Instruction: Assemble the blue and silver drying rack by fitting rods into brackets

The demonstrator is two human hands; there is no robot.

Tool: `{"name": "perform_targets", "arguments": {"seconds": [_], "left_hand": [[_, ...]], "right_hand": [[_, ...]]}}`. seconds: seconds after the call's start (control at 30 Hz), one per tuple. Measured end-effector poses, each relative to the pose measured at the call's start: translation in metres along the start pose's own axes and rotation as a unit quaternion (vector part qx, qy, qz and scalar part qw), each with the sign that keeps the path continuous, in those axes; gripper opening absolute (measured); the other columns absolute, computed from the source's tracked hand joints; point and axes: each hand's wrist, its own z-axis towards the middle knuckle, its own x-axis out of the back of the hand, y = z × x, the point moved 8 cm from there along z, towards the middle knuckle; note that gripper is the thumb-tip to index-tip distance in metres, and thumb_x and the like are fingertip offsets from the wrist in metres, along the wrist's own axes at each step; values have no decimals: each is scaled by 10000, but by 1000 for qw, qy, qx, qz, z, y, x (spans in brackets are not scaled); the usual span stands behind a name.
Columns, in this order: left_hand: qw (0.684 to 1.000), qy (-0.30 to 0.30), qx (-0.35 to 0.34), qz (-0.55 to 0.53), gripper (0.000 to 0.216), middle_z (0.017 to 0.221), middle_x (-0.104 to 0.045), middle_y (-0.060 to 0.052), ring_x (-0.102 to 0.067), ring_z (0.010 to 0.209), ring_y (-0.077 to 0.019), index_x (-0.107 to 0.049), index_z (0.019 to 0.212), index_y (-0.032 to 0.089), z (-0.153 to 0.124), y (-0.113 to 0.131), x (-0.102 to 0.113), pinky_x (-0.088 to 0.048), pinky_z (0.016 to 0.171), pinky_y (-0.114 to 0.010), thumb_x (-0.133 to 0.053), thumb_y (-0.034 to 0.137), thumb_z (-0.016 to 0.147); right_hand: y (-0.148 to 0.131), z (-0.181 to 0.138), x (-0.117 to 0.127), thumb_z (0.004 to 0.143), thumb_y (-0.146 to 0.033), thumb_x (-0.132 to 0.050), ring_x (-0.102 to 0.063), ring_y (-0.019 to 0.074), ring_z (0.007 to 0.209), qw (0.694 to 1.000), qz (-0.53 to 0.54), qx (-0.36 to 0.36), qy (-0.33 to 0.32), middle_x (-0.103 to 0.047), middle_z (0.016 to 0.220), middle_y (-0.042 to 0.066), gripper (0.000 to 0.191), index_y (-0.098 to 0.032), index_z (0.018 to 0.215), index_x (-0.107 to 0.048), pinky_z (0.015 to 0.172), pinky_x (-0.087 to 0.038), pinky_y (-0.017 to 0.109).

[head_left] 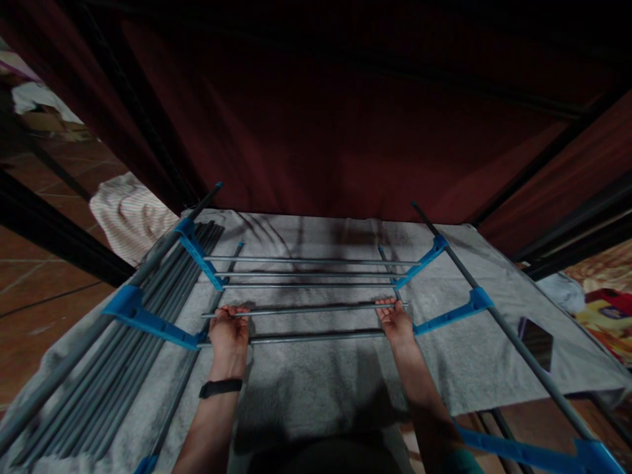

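Note:
A half-built rack of grey metal rods (311,284) and blue plastic connectors (148,319) lies on a grey towel (316,382). My left hand (228,331) grips the left end of a cross rod (306,308), with a black band on the wrist. My right hand (396,321) grips the right end of the same rod, beside a blue connector (451,313). Both hands have their fingers curled over the rod. Another rod (316,338) runs across just below my knuckles.
A bundle of loose grey rods (123,368) lies at the left on the towel. A dark phone (536,341) rests at the right. A dark red curtain (320,131) hangs ahead. A striped cloth (129,214) lies on the tiled floor at left, colourful fabric (607,309) at right.

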Motion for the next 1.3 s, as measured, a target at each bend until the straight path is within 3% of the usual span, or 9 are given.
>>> {"name": "perform_targets", "arguments": {"seconds": [0.13, 0.23, 0.4, 0.53, 0.7, 0.9, 1.13, 1.3], "left_hand": [[1000, -12, 3, -13, 330, 636, -458, 49, -459, 536, -94, -443, 702, 172, 2, 0, 0, -497, 649, -252, -369, 26, 989], [999, 0, 22, -37, 343, 632, -472, 39, -486, 544, -103, -462, 714, 175, -1, -1, -1, -503, 648, -255, -348, 96, 1028], [994, 28, 72, -71, 532, 596, -507, 8, -563, 586, -137, -499, 707, 178, -6, -4, -3, -533, 662, -293, -196, 361, 1104], [990, 42, 100, -89, 687, 554, -475, -4, -541, 559, -150, -451, 665, 193, 2, -7, 3, -500, 579, -289, -43, 589, 1050], [990, -8, 107, -92, 709, 513, -334, 43, -363, 438, -113, -395, 651, 209, 14, -6, 5, -334, 431, -232, -117, 792, 945], [988, -28, 109, -108, 661, 527, -289, 56, -318, 435, -107, -346, 667, 221, 12, -4, 4, -307, 437, -234, -122, 765, 969], [986, -1, 108, -127, 681, 534, -256, 61, -285, 431, -105, -349, 674, 227, 7, -2, 1, -301, 419, -240, -50, 775, 949], [988, -30, 99, -115, 681, 523, -236, 68, -263, 424, -104, -338, 679, 229, 7, -2, -3, -298, 420, -238, -76, 804, 933]], "right_hand": [[0, -2, -2, 1064, -303, -404, -686, 125, 690, 1000, -2, -1, 5, -649, 683, -24, 346, -240, 778, -588, 789, -624, 309], [-2, -3, -3, 1046, -314, -446, -682, 135, 700, 1000, -16, -7, 10, -644, 685, -24, 314, -248, 767, -575, 775, -627, 317], [-4, -4, -4, 1035, -287, -441, -644, 129, 661, 1000, -6, -20, 23, -587, 654, -43, 299, -248, 757, -543, 787, -626, 327], [-4, -7, -4, 1031, -252, -418, -617, 126, 640, 999, 9, -26, 23, -542, 620, -45, 310, -242, 742, -528, 811, -616, 326], [-5, -9, -6, 999, -209, -436, -594, 132, 622, 999, 15, -31, 19, -518, 593, -45, 285, -241, 727, -518, 818, -615, 339], [-6, -11, -8, 1019, -256, -459, -573, 123, 587, 999, 19, -21, 14, -500, 586, -52, 296, -241, 725, -495, 795, -602, 318], [-6, -12, -7, 1068, -269, -374, -542, 114, 562, 1000, 26, -4, 14, -496, 573, -60, 346, -235, 745, -493, 773, -586, 311], [-6, -12, -7, 1068, -259, -370, -563, 109, 558, 1000, 23, -2, 13, -519, 569, -58, 351, -233, 741, -495, 751, -581, 286]]}}
